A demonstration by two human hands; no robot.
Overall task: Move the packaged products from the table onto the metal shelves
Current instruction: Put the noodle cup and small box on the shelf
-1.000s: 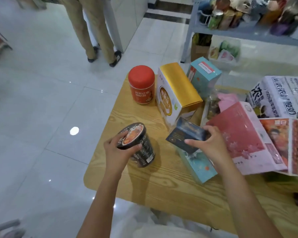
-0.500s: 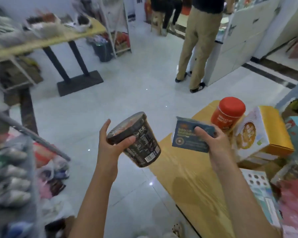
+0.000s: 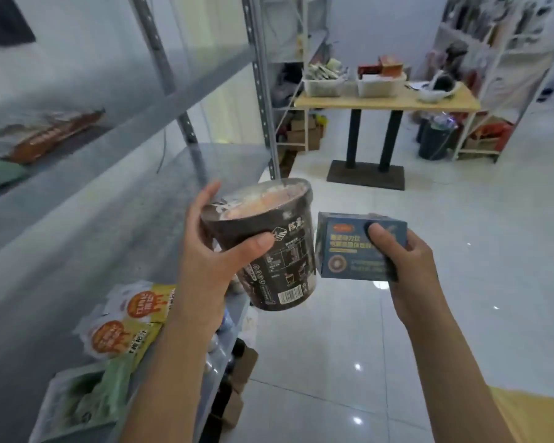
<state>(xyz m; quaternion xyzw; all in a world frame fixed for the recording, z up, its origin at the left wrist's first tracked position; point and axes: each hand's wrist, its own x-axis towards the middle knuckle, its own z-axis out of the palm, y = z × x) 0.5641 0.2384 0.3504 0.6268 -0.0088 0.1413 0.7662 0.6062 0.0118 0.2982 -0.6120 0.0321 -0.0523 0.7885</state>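
Instant noodle cup (image 3: 269, 247), dark-walled with a printed foil lid, sits tilted in the left hand (image 3: 211, 260): thumb across the front wall, fingers wrapped behind the rim, clamped firmly on it. It hangs in the air just off the front edge of the metal shelf (image 3: 109, 225), not touching it. The right hand (image 3: 406, 260) is closed on a small blue carton (image 3: 362, 247), thumb pressed on the printed face and fingers behind, held just beside the cup, the two packages close to touching. One item per hand probably saves a trip from the table, whose yellow corner (image 3: 538, 414) shows at lower right. The cup is on the shelf side, so it is likely to go down first. The grey shelf has open space ahead of the yellow snack packets (image 3: 128, 318) and the green tray pack (image 3: 87, 401) near its front edge; that bare stretch looks the natural landing spot. Tilted as it is, the cup will need righting before release
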